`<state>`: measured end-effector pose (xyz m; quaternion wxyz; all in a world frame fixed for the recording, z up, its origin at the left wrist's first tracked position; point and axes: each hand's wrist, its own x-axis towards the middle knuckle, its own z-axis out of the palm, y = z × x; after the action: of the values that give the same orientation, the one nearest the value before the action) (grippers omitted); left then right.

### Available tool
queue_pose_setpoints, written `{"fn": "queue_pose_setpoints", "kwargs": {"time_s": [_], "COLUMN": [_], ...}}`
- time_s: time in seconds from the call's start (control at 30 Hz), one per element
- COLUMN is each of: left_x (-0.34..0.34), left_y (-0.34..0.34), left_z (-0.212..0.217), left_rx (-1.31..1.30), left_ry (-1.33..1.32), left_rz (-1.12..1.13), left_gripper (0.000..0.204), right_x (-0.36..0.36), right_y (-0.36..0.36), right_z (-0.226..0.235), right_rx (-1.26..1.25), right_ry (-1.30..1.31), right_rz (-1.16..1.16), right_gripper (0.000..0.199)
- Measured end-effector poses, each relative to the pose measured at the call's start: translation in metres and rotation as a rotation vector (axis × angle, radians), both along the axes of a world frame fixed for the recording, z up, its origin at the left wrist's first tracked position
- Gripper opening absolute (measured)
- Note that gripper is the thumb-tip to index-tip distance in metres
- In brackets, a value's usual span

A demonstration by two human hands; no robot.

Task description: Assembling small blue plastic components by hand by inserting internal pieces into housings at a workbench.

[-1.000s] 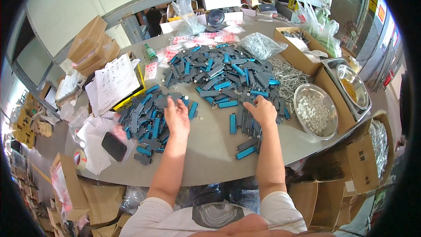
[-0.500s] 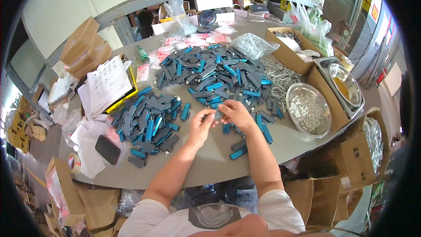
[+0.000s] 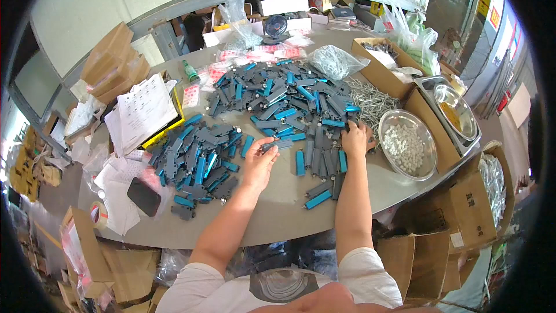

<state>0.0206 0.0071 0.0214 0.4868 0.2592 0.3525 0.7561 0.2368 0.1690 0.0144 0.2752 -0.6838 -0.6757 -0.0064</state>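
Observation:
My left hand (image 3: pixel 259 163) is closed round a narrow dark-grey plastic part (image 3: pixel 278 145), pinched between thumb and fingers above the table. My right hand (image 3: pixel 355 140) reaches down at the border between the grey and blue parts and a heap of silver metal pins (image 3: pixel 370 101); its fingers look apart, though the fingertips are partly hidden. In front of it lie several grey parts side by side (image 3: pixel 317 156). A large pile of grey and blue parts (image 3: pixel 284 95) covers the table's middle, and a second pile (image 3: pixel 197 153) lies left of my left hand.
Right of my right hand stands a steel bowl of small white pieces (image 3: pixel 404 144), beside a cardboard box (image 3: pixel 431 133). A phone (image 3: pixel 143 196), papers (image 3: pixel 145 107) and a tape roll (image 3: pixel 99 214) are on the left. Behind the pile are a clear plastic bag (image 3: pixel 336 61) and a small fan (image 3: pixel 275 25).
My hands were together over the table's middle. My right hand has moved away to the right, to the edge of the pins; my left hand has shifted slightly left and keeps the grey part.

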Motion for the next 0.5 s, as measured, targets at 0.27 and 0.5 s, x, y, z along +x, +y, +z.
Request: {"fn": "queue_pose_setpoints", "kwargs": {"time_s": [0.27, 0.5], "left_x": [0.003, 0.006], "left_y": [-0.005, -0.003], "left_z": [0.009, 0.01], "left_rx": [-0.083, -0.022], "left_ry": [0.047, -0.005], "left_rz": [-0.037, -0.09], "left_gripper": [0.024, 0.02], "right_x": [0.011, 0.008], "right_y": [0.006, 0.006], "right_z": [0.009, 0.009], "right_rx": [0.066, 0.084], "right_ry": [0.241, 0.269], "right_rz": [0.055, 0.052], "right_gripper": [0.017, 0.031]}}
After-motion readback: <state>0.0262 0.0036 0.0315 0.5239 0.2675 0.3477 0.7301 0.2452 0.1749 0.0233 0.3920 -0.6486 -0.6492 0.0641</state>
